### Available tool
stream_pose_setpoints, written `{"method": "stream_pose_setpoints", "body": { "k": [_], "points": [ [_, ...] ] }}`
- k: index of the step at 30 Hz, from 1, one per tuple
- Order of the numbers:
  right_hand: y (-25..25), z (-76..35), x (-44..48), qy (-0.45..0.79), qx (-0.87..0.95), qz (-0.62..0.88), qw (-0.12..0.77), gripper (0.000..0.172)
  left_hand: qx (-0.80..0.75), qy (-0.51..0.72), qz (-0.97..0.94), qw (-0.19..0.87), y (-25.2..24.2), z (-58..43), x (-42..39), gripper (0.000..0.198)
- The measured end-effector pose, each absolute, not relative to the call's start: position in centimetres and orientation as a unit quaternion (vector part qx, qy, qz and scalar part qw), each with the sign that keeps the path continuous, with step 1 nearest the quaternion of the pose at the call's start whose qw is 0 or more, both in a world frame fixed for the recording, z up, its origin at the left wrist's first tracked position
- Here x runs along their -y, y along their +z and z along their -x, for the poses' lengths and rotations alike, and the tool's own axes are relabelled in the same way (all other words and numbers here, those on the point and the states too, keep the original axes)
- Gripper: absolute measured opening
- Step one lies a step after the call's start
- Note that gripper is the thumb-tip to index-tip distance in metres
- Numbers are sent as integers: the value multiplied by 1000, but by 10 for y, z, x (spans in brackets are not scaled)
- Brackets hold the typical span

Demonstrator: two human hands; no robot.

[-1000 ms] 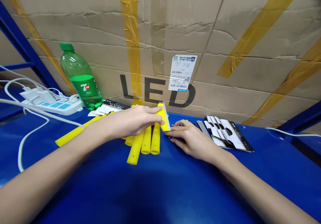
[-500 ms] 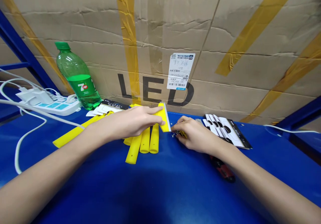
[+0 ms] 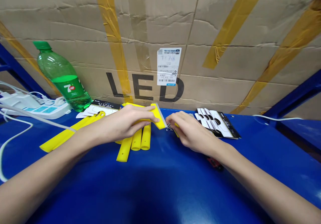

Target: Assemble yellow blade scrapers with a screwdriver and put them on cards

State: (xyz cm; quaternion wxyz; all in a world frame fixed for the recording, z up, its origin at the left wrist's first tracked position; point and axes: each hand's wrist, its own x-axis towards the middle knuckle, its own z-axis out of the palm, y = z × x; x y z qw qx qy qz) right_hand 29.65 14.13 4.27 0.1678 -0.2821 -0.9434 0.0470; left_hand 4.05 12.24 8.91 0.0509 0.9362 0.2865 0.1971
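I am watching through one head-worn camera, looking forward and down from the near side of the blue table (image 3: 190, 190), facing the far cardboard (image 3: 170, 23). It is sitting close, framing the left hand (image 3: 131, 119) and right hand (image 3: 189, 128) centrally, with forearms (image 3: 62, 162) spanning the near left and near right.

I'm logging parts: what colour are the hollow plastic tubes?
The hollow plastic tubes are yellow, in head view.

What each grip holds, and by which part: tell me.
Left grip holds a yellow flared piece by its body, behind the pale edge; whether the right grip holds anything cannot be told.
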Motion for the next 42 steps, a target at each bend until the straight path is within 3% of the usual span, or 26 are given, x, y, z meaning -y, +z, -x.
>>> {"method": "stream_pose_setpoints", "body": {
  "k": [3,8,12,23,33,42],
  "points": [
    [45,-309,-135,88,907,312,269,19,-364,229,-889,154,91,-50,-118,24],
    [49,-329,-132,270,791,367,408,2,-430,425,-608,514,84,-86,-95,27],
    [49,-338,-136,385,689,395,470,11,-439,489,-399,639,67,-108,-76,37],
    [39,-337,-137,433,644,379,504,15,-426,524,-343,653,64,-105,-66,40],
    [44,-331,-145,342,700,381,497,20,-415,514,-356,661,71,-102,-64,33],
    [61,-328,-145,482,599,377,516,25,-430,512,-306,677,69,-97,-60,37]
  ]
}}
